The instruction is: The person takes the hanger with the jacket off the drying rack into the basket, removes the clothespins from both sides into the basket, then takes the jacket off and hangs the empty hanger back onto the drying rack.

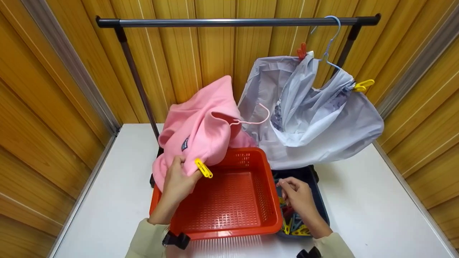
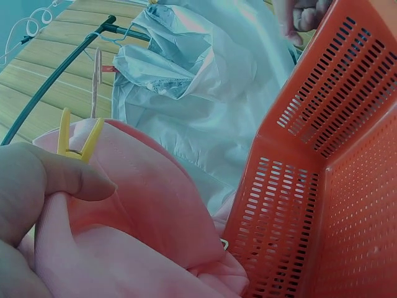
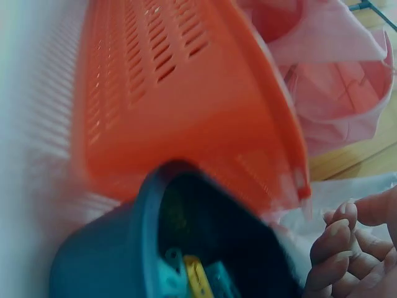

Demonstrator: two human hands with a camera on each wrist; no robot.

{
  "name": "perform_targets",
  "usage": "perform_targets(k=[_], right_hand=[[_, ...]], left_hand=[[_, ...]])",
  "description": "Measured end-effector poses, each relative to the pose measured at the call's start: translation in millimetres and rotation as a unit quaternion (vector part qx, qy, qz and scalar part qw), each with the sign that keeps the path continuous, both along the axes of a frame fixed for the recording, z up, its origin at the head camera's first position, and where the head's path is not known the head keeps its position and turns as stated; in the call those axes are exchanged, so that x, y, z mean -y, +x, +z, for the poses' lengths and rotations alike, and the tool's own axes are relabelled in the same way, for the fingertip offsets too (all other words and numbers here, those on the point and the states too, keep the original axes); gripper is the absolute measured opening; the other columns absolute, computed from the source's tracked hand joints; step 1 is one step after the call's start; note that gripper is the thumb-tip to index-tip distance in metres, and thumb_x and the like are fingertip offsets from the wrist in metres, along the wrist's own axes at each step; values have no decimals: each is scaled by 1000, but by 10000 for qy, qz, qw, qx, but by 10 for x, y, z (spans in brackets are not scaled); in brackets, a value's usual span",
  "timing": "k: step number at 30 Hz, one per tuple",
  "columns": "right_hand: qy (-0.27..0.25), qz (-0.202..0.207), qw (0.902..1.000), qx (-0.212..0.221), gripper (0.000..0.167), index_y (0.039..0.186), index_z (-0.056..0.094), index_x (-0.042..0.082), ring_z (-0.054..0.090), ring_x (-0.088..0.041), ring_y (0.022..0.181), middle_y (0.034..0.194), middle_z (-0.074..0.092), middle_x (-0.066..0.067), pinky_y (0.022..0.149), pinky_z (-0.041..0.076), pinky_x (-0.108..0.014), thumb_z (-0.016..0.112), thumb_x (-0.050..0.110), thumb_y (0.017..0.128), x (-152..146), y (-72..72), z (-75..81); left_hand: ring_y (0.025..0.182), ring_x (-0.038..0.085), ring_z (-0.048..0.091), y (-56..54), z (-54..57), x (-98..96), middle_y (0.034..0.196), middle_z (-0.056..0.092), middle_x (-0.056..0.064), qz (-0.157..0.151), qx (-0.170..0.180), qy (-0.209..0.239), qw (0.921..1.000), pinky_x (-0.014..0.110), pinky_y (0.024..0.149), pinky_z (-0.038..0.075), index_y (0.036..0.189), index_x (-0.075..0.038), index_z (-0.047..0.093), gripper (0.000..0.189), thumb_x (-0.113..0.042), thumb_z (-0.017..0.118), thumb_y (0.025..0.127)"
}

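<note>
Beige sleeves (image 1: 141, 240) with black mounts (image 1: 175, 240) reach in over a white counter (image 1: 358, 200). My right hand (image 1: 301, 196) hangs above a dark blue bin (image 3: 102, 257) of clothespins (image 1: 301, 230), its fingers curled in and the thumb bent close to them, holding nothing that I can see. Just left of the bin stands a red basket (image 1: 222, 200) with a perforated floor. My left hand (image 1: 179, 182), nearly closed, pinches a fold of the pink garment (image 1: 200, 125), and 1 yellow clip (image 1: 203, 168) juts out right by the thumb. The garment bunches over the basket's far left side, a dark label (image 1: 185, 143) on it and the hook of a pink hanger (image 1: 268, 114) poking from its opening. Behind, to the right, a pale grey garment (image 1: 322, 147) hangs from a blue hanger (image 1: 329, 44) on the rail (image 1: 222, 23), with 1 red clip (image 1: 302, 51) and 1 second yellow clip (image 1: 364, 85) on it. Wood-look panels (image 1: 215, 44) stand at the back.
</note>
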State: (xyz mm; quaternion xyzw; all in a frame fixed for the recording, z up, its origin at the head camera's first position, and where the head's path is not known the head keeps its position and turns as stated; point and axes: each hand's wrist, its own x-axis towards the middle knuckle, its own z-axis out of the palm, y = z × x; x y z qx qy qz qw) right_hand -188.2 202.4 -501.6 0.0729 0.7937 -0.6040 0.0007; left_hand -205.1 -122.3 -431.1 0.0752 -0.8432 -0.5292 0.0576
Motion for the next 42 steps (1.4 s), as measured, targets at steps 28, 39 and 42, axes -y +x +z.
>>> perform_targets(k=[28,39,42], right_hand=[[-473,1037,9911,-686,38,87,65,-4,44,-9,42,56,52,-3,41,40,-23,57,31,97,598,-96,197],[-485,1523,9846,-703,30,89,66,-4,45,-9,45,59,52,-4,43,41,-23,57,24,97,822,-71,272],[-455,1643,9830,-680,28,88,65,-4,45,-9,45,60,52,-4,44,42,-24,55,21,98,874,-53,325]], left_hand=[[85,23,50,11,-115,-87,93,51,10,47,-24,-21,10000,31,74,38,108,-7,47,51,-30,80,76],[86,25,52,16,-168,-118,101,58,14,122,-225,-153,9996,32,76,39,110,-6,49,52,-30,80,75],[85,25,52,18,-178,-133,100,59,14,127,-260,-174,9994,32,75,40,110,-7,49,52,-29,80,75]])
